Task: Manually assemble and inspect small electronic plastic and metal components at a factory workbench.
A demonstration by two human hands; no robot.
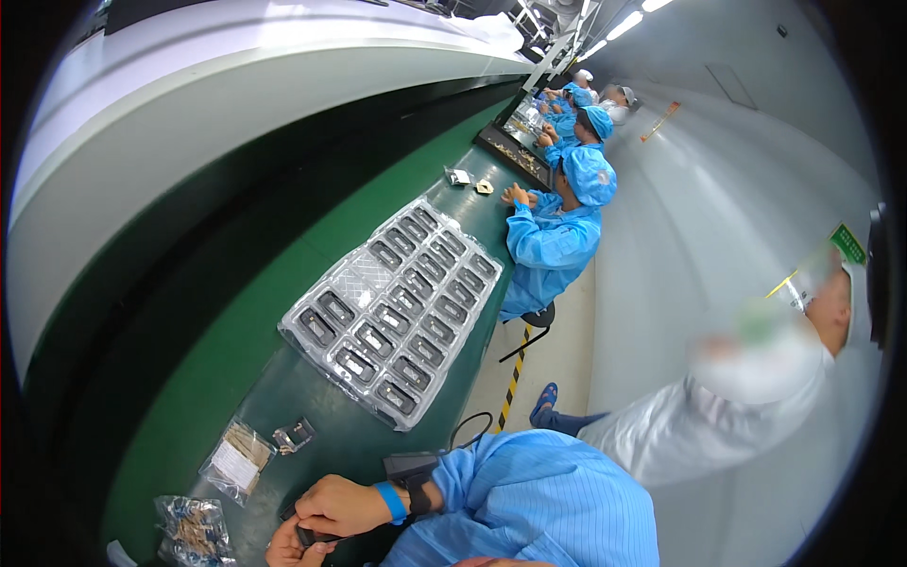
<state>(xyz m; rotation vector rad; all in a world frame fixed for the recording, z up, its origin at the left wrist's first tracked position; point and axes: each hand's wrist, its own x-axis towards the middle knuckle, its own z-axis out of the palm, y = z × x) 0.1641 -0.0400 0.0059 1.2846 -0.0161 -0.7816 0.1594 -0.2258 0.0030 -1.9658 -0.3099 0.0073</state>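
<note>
Near the lower edge, my right hand (342, 505) bends over a small black part (306, 536) with its fingers closed on it. Below it, my left hand (291, 548) grips the same part from the other side, partly cut off by the picture's rim. Fingers cover most of the part, so its exact kind does not show. A blue band (390, 502) and a dark watch circle my right wrist. Just beyond the hands lie a small metal and black piece (294, 435) and a clear bag with a white label (235, 463). Left of them is a bag of small parts (196, 529).
A clear plastic tray (351, 283) holding several black oblong parts in pockets lies on the green bench (260, 397). Farther along, a co-worker in blue (557, 241) sits before a dark tray (515, 151). A person in white (699, 406) stands at the right.
</note>
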